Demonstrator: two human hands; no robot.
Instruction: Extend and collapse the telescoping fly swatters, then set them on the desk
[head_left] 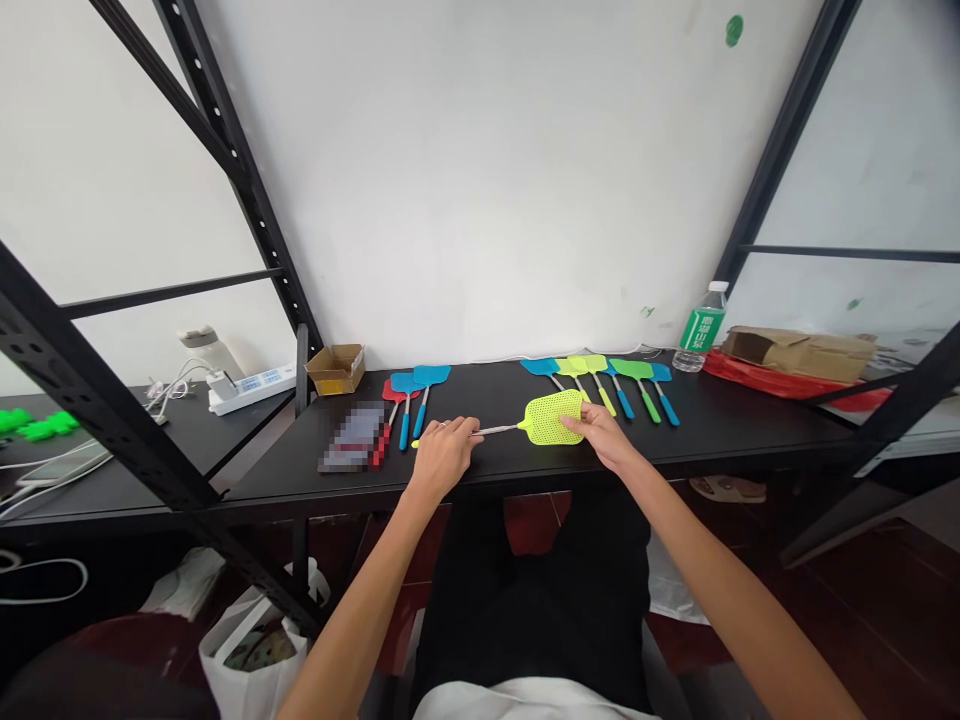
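A yellow-green fly swatter (551,417) with a perforated head lies crosswise between my hands, over the front of the black table. My left hand (444,452) is closed round its handle, whose yellow tip pokes out on the left. With my right hand (602,432) I grip the far edge of the head, thumb on top. Beyond my left hand lie two blue swatters (431,376) and a red swatter (392,391). Past my right hand is a row of several swatters in blue, yellow and green, among them a green swatter (632,370).
A small cardboard box (335,370) stands at the back left, behind a blurred flat object (356,437). On the right are a water bottle (701,328) and a flattened carton (799,352) on red plastic. Black shelf posts (247,180) frame both sides. A power strip (255,388) lies further left.
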